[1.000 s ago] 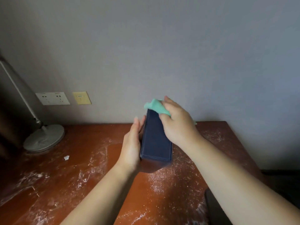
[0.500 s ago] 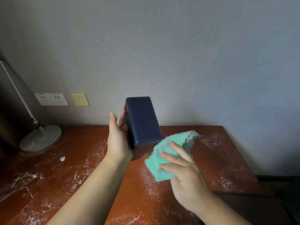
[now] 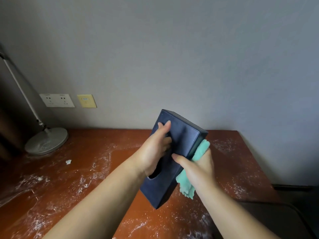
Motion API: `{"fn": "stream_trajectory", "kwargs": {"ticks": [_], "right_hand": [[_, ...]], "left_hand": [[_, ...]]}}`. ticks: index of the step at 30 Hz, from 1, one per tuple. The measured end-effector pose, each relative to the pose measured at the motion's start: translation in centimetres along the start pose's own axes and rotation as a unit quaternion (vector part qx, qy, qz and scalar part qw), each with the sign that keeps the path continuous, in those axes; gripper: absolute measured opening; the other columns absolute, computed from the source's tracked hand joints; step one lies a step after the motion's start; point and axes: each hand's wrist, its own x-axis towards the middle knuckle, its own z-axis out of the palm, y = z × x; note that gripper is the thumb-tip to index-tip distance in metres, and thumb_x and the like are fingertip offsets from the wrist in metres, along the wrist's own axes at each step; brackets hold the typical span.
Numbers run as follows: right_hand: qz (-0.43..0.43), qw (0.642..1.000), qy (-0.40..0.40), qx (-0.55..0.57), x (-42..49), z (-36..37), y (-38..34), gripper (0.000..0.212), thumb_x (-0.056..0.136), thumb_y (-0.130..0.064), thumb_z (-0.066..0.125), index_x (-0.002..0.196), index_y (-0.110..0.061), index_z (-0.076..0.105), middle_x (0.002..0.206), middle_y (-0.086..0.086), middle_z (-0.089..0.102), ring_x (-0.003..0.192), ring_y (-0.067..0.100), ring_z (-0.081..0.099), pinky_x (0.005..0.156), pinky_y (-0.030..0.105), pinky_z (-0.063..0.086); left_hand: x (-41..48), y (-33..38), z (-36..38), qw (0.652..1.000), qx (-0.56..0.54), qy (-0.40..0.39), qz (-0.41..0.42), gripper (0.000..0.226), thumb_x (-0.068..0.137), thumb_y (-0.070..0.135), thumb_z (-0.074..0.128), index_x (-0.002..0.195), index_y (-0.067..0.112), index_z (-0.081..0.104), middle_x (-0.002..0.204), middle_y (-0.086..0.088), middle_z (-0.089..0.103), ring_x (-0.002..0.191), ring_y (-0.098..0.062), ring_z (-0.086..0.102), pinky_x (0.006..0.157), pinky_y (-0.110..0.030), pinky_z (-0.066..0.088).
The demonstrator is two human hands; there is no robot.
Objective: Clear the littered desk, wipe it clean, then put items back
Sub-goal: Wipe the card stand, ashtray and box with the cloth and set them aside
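Here, a reddish-brown wooden desk (image 3: 107, 192) is lying dusted with white powder (image 3: 96, 167) under a grey wall (image 3: 172, 49), a round grey lamp base (image 3: 46, 140) standing at ten o'clock. Over the desk's middle, a dark blue rectangular box (image 3: 181, 140) with an oval slot is leaning toward one o'clock. The grip of the left hand (image 3: 154, 150) is curling round its slotted face; the grip of the right hand (image 3: 200, 169) is clamping a teal fluffy cloth (image 3: 187, 188) against its three o'clock side.

Lamp (image 3: 46, 140) cut off at left edge — cloth (image 3: 186, 187) mostly hidden behind the box (image 3: 183, 137).
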Motion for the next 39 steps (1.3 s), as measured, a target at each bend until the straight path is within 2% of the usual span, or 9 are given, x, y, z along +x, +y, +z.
{"fn": "stream_trajectory", "kwargs": {"ticks": [4, 8, 10, 12, 18, 25, 31, 36, 39], "right_hand": [[0.06, 0.994, 0.039, 0.082, 0.6, -0.6, 0.7, 0.057, 0.049, -0.039, 0.084, 0.097, -0.015, 0.062, 0.087, 0.002, 0.071, 0.078, 0.022, 0.069, 0.073, 0.04, 0.057], [0.181, 0.952, 0.038, 0.244, 1.2, -2.2, 1.4, 0.033, 0.071, -0.025, 0.078, 0.098, -0.016, 0.062, 0.091, 0.004, 0.07, 0.083, 0.027, 0.069, 0.078, 0.041, 0.055], [0.233, 0.922, -0.006, 0.309, 1.5, -2.2, 2.0, 0.046, 0.066, -0.034, 0.081, 0.103, -0.016, 0.061, 0.098, 0.008, 0.07, 0.087, 0.03, 0.069, 0.082, 0.048, 0.054], [0.268, 0.897, -0.064, 0.344, 1.4, -1.7, 2.3, 0.069, 0.053, -0.043, 0.085, 0.112, -0.018, 0.059, 0.107, 0.011, 0.069, 0.092, 0.034, 0.069, 0.087, 0.054, 0.051], [0.269, 0.886, -0.138, 0.353, 1.5, -0.6, 3.9, 0.062, 0.06, -0.037, 0.079, 0.115, -0.015, 0.061, 0.11, 0.012, 0.069, 0.097, 0.033, 0.068, 0.08, 0.048, 0.054], [0.347, 0.874, -0.198, 0.276, 1.2, -1.5, 3.3, 0.04, 0.059, -0.008, 0.082, 0.09, 0.002, 0.058, 0.088, 0.019, 0.061, 0.07, 0.03, 0.066, 0.054, 0.033, 0.055], [0.057, 0.974, 0.182, 0.122, 4.3, -2.0, -2.2, 0.018, 0.083, 0.006, 0.057, 0.095, -0.008, 0.06, 0.096, 0.012, 0.065, 0.079, 0.026, 0.061, 0.066, 0.033, 0.05], [-0.169, 0.975, 0.082, -0.118, 5.3, 2.4, -7.4, 0.014, 0.088, -0.008, 0.051, 0.095, -0.014, 0.061, 0.089, 0.007, 0.062, 0.089, 0.029, 0.059, 0.076, 0.035, 0.046], [-0.252, 0.919, 0.022, -0.302, 4.4, 6.1, -6.6, 0.029, 0.093, -0.018, 0.048, 0.117, -0.013, 0.062, 0.132, 0.012, 0.055, 0.13, 0.033, 0.041, 0.103, 0.046, 0.034]], "left_hand": [[-0.8, 1.3, -3.0, 0.998, 0.017, 0.01, 0.058, 0.059, 0.078, 0.033, 0.065, 0.133, 0.019, 0.046, 0.109, -0.012, 0.069, 0.1, -0.019, 0.067, 0.086, -0.029, 0.05], [-2.0, -3.0, -6.3, 0.939, -0.002, 0.33, 0.094, 0.063, 0.08, 0.037, 0.066, 0.136, 0.018, 0.045, 0.135, -0.005, 0.052, 0.122, -0.018, 0.05, 0.103, -0.038, 0.04], [-2.8, -6.5, -5.8, 0.954, -0.106, 0.277, -0.037, 0.091, 0.064, 0.058, 0.069, 0.143, 0.028, 0.034, 0.148, -0.007, 0.038, 0.133, -0.03, 0.038, 0.106, -0.053, 0.032], [-3.2, -7.7, -4.8, 0.949, -0.256, 0.15, -0.11, 0.086, 0.06, 0.065, 0.063, 0.134, 0.025, 0.047, 0.133, -0.011, 0.056, 0.117, -0.035, 0.056, 0.092, -0.053, 0.044], [-2.4, -7.7, -5.8, 0.94, -0.289, 0.181, -0.01, 0.066, 0.063, 0.037, 0.075, 0.122, 0.014, 0.056, 0.109, -0.014, 0.069, 0.094, -0.033, 0.067, 0.086, -0.049, 0.051], [-2.6, -7.5, -9.1, 0.911, -0.36, 0.196, 0.05, 0.024, 0.089, 0.024, 0.044, 0.107, 0.015, 0.057, 0.084, -0.007, 0.073, 0.067, -0.023, 0.07, 0.054, -0.036, 0.057], [-3.2, -6.7, -11.3, 0.911, -0.343, 0.204, 0.106, 0.026, 0.091, 0.037, 0.044, 0.106, 0.021, 0.059, 0.088, -0.002, 0.073, 0.07, -0.018, 0.071, 0.053, -0.033, 0.057], [-2.8, -6.8, -11.0, 0.939, -0.273, 0.186, 0.094, 0.062, 0.053, 0.039, 0.077, 0.106, 0.014, 0.059, 0.098, -0.01, 0.07, 0.078, -0.025, 0.068, 0.063, -0.038, 0.056], [-2.4, -6.5, -10.9, 0.936, -0.264, 0.216, 0.084, 0.082, 0.048, 0.043, 0.074, 0.119, 0.009, 0.053, 0.113, -0.017, 0.064, 0.094, -0.034, 0.063, 0.078, -0.049, 0.052]]}}
